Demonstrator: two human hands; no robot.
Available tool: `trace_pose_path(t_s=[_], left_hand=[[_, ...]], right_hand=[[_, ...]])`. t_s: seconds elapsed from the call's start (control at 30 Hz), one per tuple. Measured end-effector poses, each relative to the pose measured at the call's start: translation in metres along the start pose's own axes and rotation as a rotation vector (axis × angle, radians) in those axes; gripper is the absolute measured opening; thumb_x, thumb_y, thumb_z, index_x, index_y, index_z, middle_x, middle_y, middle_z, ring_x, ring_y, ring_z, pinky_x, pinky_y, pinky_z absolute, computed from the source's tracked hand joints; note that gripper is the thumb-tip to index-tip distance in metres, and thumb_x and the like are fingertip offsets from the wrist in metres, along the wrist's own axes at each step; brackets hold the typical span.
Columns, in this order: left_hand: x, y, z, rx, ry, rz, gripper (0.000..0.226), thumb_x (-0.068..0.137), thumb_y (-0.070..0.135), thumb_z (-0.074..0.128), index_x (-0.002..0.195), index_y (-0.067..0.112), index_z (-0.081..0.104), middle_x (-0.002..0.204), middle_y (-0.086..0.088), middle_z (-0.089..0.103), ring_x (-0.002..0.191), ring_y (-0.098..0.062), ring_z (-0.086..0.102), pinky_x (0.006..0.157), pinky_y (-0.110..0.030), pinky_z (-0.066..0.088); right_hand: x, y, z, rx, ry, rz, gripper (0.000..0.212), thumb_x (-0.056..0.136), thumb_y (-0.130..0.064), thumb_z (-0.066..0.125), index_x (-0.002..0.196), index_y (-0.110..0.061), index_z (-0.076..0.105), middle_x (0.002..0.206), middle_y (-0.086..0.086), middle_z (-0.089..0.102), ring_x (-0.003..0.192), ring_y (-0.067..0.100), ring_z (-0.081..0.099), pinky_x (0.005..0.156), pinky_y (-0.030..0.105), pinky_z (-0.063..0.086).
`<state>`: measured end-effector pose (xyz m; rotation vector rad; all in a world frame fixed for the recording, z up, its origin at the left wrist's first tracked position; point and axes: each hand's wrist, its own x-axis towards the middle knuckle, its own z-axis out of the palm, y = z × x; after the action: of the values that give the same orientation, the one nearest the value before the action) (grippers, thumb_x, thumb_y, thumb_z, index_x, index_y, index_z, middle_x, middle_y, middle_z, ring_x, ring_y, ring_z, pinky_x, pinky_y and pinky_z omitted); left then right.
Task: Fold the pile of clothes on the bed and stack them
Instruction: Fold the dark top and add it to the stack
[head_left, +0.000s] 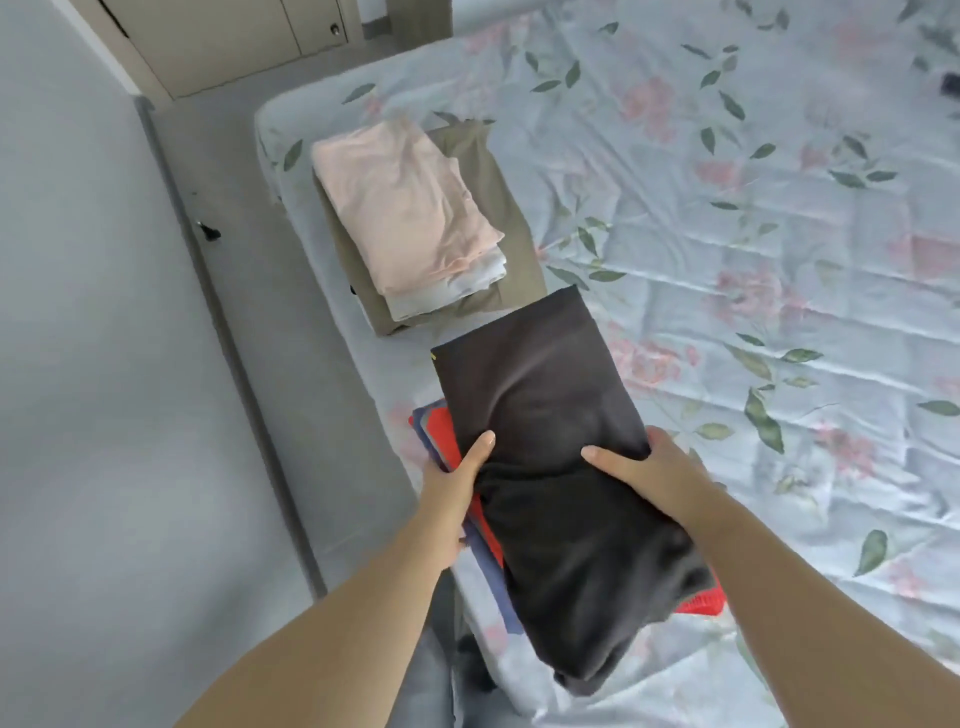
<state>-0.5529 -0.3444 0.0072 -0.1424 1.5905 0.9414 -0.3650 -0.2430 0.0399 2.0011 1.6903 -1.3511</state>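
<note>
Pale blue floral bed sheet (727, 249) forms the work surface. Nearest, left hand (457, 486) and right hand (647, 467) grip a folded dark grey fabric garment (540, 395) at its two sides, thumbs on top, fingers wrapped under and largely hidden. It lies over red and blue folded clothes (441, 422) at the bed's near edge. Beyond, a folded pale pink garment (405, 208) tops a white folded piece (447, 299) and an olive-green folded garment (514, 228). Beige cupboard doors (234, 41) stand farthest.

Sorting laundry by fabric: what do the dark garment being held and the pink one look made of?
The dark grey garment: likely soft knit, matte; it sags and bunches where held. The pink garment: probably thin cotton jersey, matte, finely creased.
</note>
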Motion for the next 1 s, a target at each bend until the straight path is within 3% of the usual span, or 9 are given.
trace_pose_path(t_s=[0.07,0.13,0.23,0.33,0.47,0.57,0.7,0.83,1.0], left_hand=[[0.024,0.004,0.002,0.521,0.276,0.010,0.107,0.069,0.054,0.075,0.149,0.022,0.011,0.149,-0.008,0.032,0.134,-0.029,0.036,0.104,-0.043,0.035],[0.038,0.014,0.007,1.064,0.358,0.298,0.115,0.072,0.047,0.073,0.147,0.028,-0.012,0.156,-0.007,0.002,0.143,-0.033,0.008,0.111,-0.051,0.020],[0.061,0.039,0.017,1.671,-0.054,0.956,0.110,0.071,0.027,0.067,0.144,0.042,-0.013,0.156,0.004,-0.013,0.142,-0.027,-0.017,0.113,-0.055,-0.003],[0.086,0.064,0.016,2.041,-0.387,1.042,0.104,0.074,0.037,0.064,0.146,0.041,-0.009,0.157,0.003,-0.018,0.143,-0.029,-0.020,0.112,-0.055,-0.009],[0.102,0.067,0.013,2.128,-0.404,1.056,0.100,0.077,0.053,0.054,0.144,0.039,-0.019,0.156,-0.002,-0.022,0.144,-0.034,-0.013,0.111,-0.056,-0.008],[0.110,0.063,0.015,2.160,-0.388,1.073,0.097,0.080,0.057,0.049,0.144,0.037,-0.021,0.156,-0.006,-0.020,0.144,-0.039,-0.006,0.112,-0.058,-0.004],[0.118,0.056,0.019,2.157,-0.334,1.067,0.093,0.082,0.066,0.043,0.145,0.037,-0.020,0.157,-0.005,-0.018,0.143,-0.042,0.007,0.112,-0.057,0.006],[0.116,0.055,0.026,2.186,-0.270,1.072,0.092,0.083,0.072,0.039,0.144,0.039,-0.022,0.157,-0.003,-0.020,0.143,-0.042,0.007,0.111,-0.059,0.004],[0.086,0.064,0.023,2.242,-0.243,1.016,0.090,0.086,0.064,0.044,0.145,0.040,-0.019,0.157,0.001,-0.021,0.144,-0.037,-0.009,0.111,-0.061,-0.001]], right_hand=[[0.015,-0.003,0.020,-0.421,0.139,0.069,0.104,0.065,-0.074,0.062,0.147,-0.034,0.011,0.153,-0.001,0.023,0.137,0.032,0.027,0.109,0.051,0.025],[0.018,-0.010,0.049,-0.479,0.145,0.021,0.104,0.073,-0.059,0.065,0.148,-0.038,-0.004,0.158,-0.003,0.003,0.142,0.030,0.015,0.111,0.052,0.020],[0.013,-0.013,0.085,-0.356,0.096,0.027,0.104,0.077,-0.049,0.065,0.147,-0.041,-0.011,0.159,-0.004,-0.004,0.145,0.025,0.007,0.113,0.052,0.019],[0.005,-0.005,0.099,-0.399,0.163,0.053,0.098,0.081,-0.057,0.060,0.147,-0.043,-0.011,0.160,-0.001,-0.005,0.147,0.025,0.002,0.115,0.053,0.015],[-0.018,0.001,0.116,-0.411,0.524,0.026,0.064,0.084,-0.059,0.046,0.138,-0.026,0.048,0.146,0.015,0.041,0.131,0.038,0.043,0.102,0.065,0.032],[-0.027,0.008,0.133,-0.486,0.469,0.000,0.073,0.083,-0.071,0.030,0.130,-0.023,0.057,0.137,0.017,0.052,0.121,0.044,0.051,0.093,0.068,0.034],[-0.001,0.027,0.127,-0.588,0.411,-0.064,0.088,0.052,-0.062,0.080,0.129,-0.024,0.059,0.135,0.016,0.054,0.120,0.047,0.051,0.090,0.071,0.038],[0.006,0.029,0.116,-0.575,0.360,-0.037,0.095,0.048,-0.059,0.084,0.131,-0.024,0.057,0.137,0.014,0.053,0.122,0.045,0.050,0.092,0.072,0.037],[-0.012,0.029,0.113,-0.533,0.248,-0.019,0.088,0.081,-0.073,0.044,0.148,-0.043,-0.006,0.160,-0.002,-0.006,0.146,0.031,-0.006,0.112,0.062,-0.001]])
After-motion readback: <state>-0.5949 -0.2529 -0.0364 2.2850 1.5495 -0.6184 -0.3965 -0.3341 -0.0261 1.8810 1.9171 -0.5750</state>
